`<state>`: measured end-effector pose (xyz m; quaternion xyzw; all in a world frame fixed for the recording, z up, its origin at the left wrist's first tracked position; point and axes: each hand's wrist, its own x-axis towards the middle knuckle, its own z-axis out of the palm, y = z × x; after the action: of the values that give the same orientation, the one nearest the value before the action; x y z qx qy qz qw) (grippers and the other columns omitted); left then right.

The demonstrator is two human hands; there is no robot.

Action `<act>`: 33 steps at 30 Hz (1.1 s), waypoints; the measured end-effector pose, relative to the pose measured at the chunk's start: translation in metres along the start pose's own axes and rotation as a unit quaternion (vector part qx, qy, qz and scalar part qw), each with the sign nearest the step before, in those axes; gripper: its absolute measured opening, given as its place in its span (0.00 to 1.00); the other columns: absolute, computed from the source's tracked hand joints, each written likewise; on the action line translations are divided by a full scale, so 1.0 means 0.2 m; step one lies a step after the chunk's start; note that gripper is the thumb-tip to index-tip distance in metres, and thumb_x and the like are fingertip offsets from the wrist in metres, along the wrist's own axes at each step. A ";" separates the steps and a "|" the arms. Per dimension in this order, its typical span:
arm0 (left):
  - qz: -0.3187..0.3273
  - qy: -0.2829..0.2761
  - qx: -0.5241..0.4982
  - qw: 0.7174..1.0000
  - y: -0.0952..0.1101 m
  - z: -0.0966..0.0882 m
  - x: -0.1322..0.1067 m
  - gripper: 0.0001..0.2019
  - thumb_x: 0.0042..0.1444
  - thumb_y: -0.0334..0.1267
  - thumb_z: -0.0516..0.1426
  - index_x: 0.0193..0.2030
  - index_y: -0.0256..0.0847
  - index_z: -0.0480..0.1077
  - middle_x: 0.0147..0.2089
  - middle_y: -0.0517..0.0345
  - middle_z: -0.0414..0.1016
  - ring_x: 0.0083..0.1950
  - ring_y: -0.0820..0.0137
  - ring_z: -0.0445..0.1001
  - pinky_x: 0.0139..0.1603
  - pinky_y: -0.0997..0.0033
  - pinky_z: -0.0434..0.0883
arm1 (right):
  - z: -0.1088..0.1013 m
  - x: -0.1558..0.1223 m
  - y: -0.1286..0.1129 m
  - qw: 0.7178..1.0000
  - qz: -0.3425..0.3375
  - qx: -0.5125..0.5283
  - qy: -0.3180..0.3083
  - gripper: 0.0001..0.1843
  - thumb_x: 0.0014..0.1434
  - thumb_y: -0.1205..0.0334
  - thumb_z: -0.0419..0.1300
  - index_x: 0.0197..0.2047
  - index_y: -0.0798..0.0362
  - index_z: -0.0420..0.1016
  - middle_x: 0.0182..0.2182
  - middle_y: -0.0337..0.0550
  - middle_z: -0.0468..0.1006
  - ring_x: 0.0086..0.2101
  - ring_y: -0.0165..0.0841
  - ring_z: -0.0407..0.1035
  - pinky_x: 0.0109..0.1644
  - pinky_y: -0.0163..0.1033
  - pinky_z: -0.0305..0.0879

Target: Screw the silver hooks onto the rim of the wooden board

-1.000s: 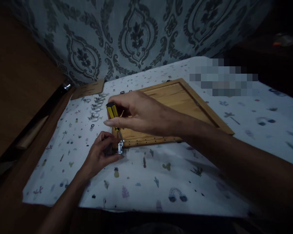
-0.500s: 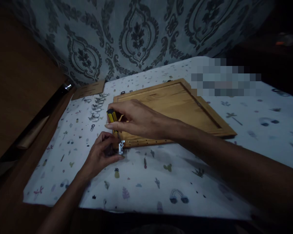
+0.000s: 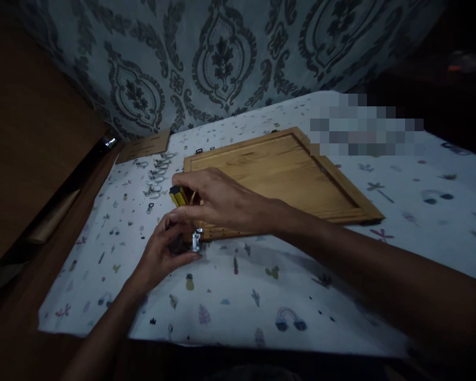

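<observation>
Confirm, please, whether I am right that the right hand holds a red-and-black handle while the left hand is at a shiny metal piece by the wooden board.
Not quite: the handle is yellow and black, not red, as the head view shows. The right hand holds it, and the left hand is at the shiny metal piece by the wooden board.

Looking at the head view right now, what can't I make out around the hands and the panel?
All in the head view:
- Screwdriver tip: hidden by the right hand, so its contact with the metal fitting can't be confirmed.
- Wooden panel, near-left part: partly covered by both hands, including the left hand.
- Loose metal pieces: too small and dim to count.
- Pixelated patch: blurring masks what's there.
</observation>
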<state>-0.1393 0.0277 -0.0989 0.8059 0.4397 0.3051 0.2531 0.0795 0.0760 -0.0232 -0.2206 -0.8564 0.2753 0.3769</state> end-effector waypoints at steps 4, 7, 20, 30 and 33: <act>-0.013 0.003 0.004 1.000 0.00 0.00 0.00 0.18 0.51 0.47 0.69 0.48 0.48 0.78 0.51 0.52 0.72 0.58 0.56 0.69 0.60 0.53 0.69 | 0.04 0.00 0.00 0.999 0.025 -0.018 0.016 0.23 0.61 0.58 0.65 0.28 0.50 0.52 0.25 0.31 0.60 0.28 0.27 0.55 0.34 0.36 0.46; -0.015 0.003 0.001 1.000 0.00 0.01 0.00 0.18 0.51 0.48 0.70 0.47 0.47 0.78 0.52 0.52 0.72 0.58 0.55 0.69 0.61 0.51 0.69 | 0.04 0.00 -0.01 0.999 0.044 0.025 0.015 0.18 0.61 0.61 0.64 0.29 0.51 0.57 0.27 0.31 0.62 0.29 0.28 0.57 0.34 0.36 0.50; -0.011 0.001 0.013 1.000 0.00 0.00 0.00 0.19 0.50 0.49 0.70 0.48 0.49 0.78 0.52 0.53 0.71 0.58 0.56 0.68 0.61 0.55 0.68 | 0.02 0.01 0.01 0.985 0.026 0.168 0.010 0.21 0.59 0.62 0.65 0.23 0.52 0.56 0.21 0.29 0.58 0.25 0.25 0.54 0.30 0.34 0.51; -0.005 0.003 0.018 1.000 0.00 0.01 0.00 0.18 0.51 0.50 0.69 0.47 0.49 0.78 0.51 0.53 0.71 0.57 0.57 0.69 0.61 0.55 0.69 | 0.01 0.02 0.02 0.983 0.064 0.174 0.004 0.14 0.57 0.61 0.66 0.30 0.53 0.62 0.25 0.31 0.65 0.28 0.27 0.61 0.33 0.34 0.55; -0.004 0.007 0.028 1.000 -0.01 0.01 -0.01 0.18 0.51 0.49 0.69 0.48 0.49 0.78 0.51 0.54 0.70 0.57 0.57 0.69 0.59 0.56 0.69 | -0.02 0.01 0.01 0.964 0.063 0.249 -0.065 0.08 0.60 0.66 0.62 0.34 0.53 0.64 0.25 0.31 0.68 0.28 0.28 0.68 0.33 0.33 0.61</act>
<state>-0.1397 0.0269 -0.1011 0.8087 0.4532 0.2973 0.2286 0.0810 0.0800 -0.0214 -0.1548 -0.7678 0.5167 0.3459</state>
